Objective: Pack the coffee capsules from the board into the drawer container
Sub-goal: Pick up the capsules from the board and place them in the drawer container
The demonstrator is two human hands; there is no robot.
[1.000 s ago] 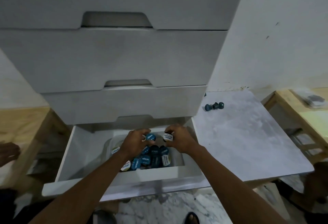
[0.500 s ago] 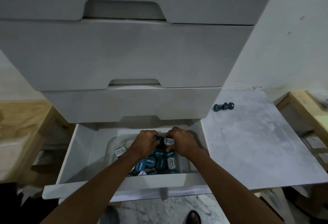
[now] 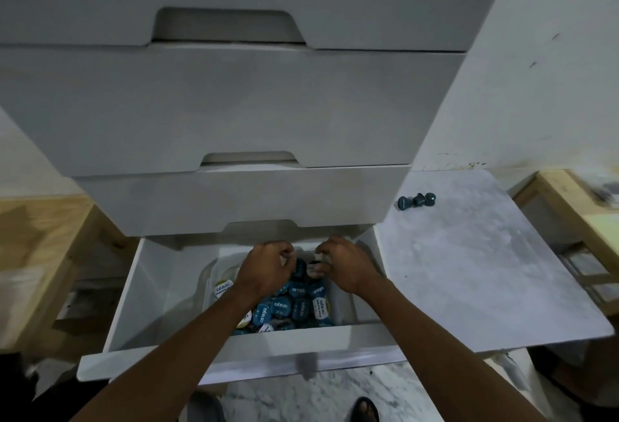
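The bottom drawer (image 3: 234,343) of a white cabinet stands pulled out. Inside it sits a clear plastic container (image 3: 208,274) piled with several blue coffee capsules (image 3: 294,304) with printed lids. Both my hands are down at the container's far end. My left hand (image 3: 268,267) has its fingers curled over a capsule on the pile. My right hand (image 3: 345,264) pinches a capsule (image 3: 315,262) between fingertips, just above the pile. Three blue capsules (image 3: 417,200) stand on the grey marble-look board (image 3: 485,271) to the right of the cabinet, near its back left corner.
Closed drawers (image 3: 234,103) overhang the open one. Light wooden furniture stands on the far right (image 3: 576,207) and far left (image 3: 40,237). The floor is marble tile, and a foot in a sandal (image 3: 366,410) shows at the bottom edge.
Both hands moved further back and down into the container with their capsules. The view tilted so the cabinet fills more of the frame.
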